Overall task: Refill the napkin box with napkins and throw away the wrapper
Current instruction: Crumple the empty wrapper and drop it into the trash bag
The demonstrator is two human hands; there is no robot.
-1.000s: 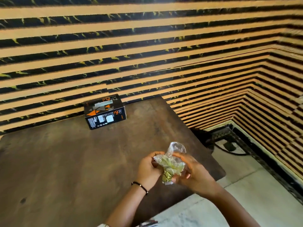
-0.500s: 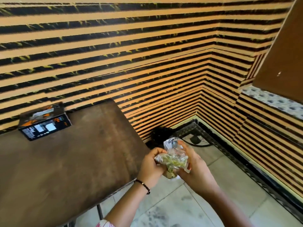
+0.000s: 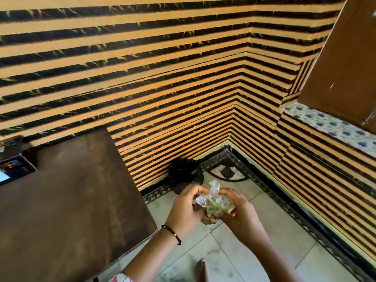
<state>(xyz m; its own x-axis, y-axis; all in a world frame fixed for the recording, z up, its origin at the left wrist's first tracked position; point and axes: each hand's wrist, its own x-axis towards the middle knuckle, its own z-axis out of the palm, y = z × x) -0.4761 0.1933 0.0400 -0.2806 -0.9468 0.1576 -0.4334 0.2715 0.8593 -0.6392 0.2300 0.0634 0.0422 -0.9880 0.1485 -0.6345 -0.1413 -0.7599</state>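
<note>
A crumpled clear plastic wrapper [image 3: 213,202] with green print is squeezed between both hands, over the tiled floor to the right of the table. My left hand [image 3: 184,212], with a black bead bracelet at the wrist, grips its left side. My right hand [image 3: 239,212] grips its right side. The black and orange napkin box [image 3: 12,161] stands at the far left edge of the view, on the brown table [image 3: 71,200], partly cut off.
A black bin with a dark liner [image 3: 185,174] stands on the floor in the corner, just beyond my hands. Striped orange and black walls meet there. A brown door [image 3: 345,58] and a patterned ledge [image 3: 333,127] are at the right. Pale floor tiles [image 3: 254,257] lie below.
The view has swung right: the table and napkin box slid to the left edge, and the corner with the black bin came into sight. Both hands keep hold of the crumpled wrapper.
</note>
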